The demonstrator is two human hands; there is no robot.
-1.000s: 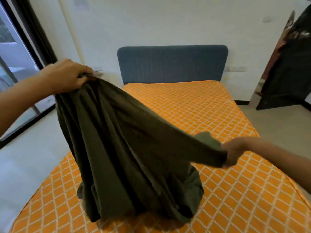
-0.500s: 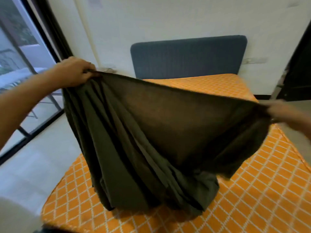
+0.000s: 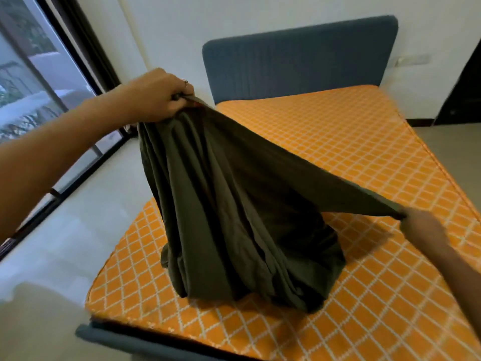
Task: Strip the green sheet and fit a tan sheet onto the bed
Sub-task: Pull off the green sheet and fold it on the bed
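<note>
Above the bare orange diamond-quilted mattress point(image 3: 338, 152), your dark green cotton sheet point(image 3: 234, 217) hangs bunched, its lower folds resting there. Your left hand point(image 3: 156, 96) clutches one corner high; your right hand point(image 3: 421, 227), lower than half a second ago, pinches the stretched edge. No readable writing.

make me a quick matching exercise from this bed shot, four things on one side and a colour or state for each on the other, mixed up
Things:
1. green sheet
2. mattress
3. headboard
4. left hand

Colour or state:
A. blue-grey, upright against the wall
B. orange with a white diamond grid
C. raised, gripping bunched cloth
D. held up at two points, lower part heaped on the bed

Pairs: 1-D, 2-B, 3-A, 4-C
</note>
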